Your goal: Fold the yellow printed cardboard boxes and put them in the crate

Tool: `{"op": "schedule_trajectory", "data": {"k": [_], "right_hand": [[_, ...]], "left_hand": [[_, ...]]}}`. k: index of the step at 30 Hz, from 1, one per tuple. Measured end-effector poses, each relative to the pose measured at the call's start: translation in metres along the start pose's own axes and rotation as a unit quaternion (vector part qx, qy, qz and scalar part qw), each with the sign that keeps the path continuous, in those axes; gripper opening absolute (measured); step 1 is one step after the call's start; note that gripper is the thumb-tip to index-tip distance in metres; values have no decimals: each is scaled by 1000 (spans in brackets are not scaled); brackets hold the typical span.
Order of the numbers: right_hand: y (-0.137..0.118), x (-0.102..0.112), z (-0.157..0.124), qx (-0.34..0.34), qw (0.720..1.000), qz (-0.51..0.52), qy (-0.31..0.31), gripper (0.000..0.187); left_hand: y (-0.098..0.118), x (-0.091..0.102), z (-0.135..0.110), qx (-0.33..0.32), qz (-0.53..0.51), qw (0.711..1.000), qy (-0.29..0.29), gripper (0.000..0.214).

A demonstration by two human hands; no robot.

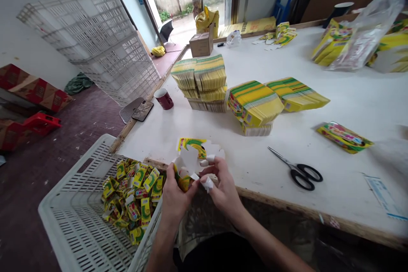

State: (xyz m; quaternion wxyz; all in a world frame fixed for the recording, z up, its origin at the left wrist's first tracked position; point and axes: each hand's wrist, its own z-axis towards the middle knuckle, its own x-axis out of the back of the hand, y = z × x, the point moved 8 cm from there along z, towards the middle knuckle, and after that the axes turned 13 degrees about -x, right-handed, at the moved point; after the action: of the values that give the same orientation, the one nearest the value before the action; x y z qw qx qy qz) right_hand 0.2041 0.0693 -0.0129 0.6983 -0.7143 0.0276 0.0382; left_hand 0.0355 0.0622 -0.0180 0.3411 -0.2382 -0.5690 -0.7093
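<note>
At the table's near edge my left hand (178, 193) is closed round a small yellow carton (184, 182) whose white inner flaps stand up. Close against its right side is my right hand (219, 185), with white wraps on the fingertips; the thumb and fingers are curled beside a small white flap. Whether those fingers pinch the flap is hard to make out. Just beyond the hands a flat yellow carton blank (194, 144) lies on the table, partly covered by the carton I hold.
Left below stands a white plastic crate (79, 225) with many small yellow cartons. Black-handled scissors (301, 174) lie to the right. Farther back are stacked carton blanks (204, 78), more blanks (255, 102), a mug (163, 98), a phone (143, 110) and a yellow packet (344, 137).
</note>
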Motion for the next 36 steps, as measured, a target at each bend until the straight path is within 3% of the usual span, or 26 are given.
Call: {"op": "schedule_trajectory", "data": {"k": [2,5,8,9,13,17,21,26,30,34,36], "right_hand": [[-7,7,16,-43,999,-7,-30,11],[-1,5,26,-131,983,104,-75,20],[31,-20,14,-282,903,299,-127,23],[40,-30,7,-308,885,320,-142,24],[58,-47,-8,-330,865,343,-159,31],[44,-29,-3,-241,899,333,-150,40],[25,-18,1,-161,935,266,-169,41],[26,-17,6,-207,946,224,-112,34],[29,-21,11,-207,958,148,-130,27],[21,-16,9,-109,985,35,-128,25],[14,-20,2,-57,986,-34,-152,34]], "left_hand": [[6,-6,-4,-45,-6,999,-20,76],[18,-10,-9,-105,-64,992,-10,81],[23,-6,-13,-116,-107,987,40,84],[24,-5,-13,-110,-109,986,54,84],[23,-3,-14,-97,-114,986,73,86],[24,-1,-13,-111,-95,986,75,90],[28,-7,-12,-121,-79,989,37,76],[41,-20,-16,-143,-54,987,-47,56],[44,-22,-16,-134,-9,988,-77,50],[41,-26,-12,-107,-15,988,-110,48],[40,-34,-12,-100,-50,983,-145,45]]}}
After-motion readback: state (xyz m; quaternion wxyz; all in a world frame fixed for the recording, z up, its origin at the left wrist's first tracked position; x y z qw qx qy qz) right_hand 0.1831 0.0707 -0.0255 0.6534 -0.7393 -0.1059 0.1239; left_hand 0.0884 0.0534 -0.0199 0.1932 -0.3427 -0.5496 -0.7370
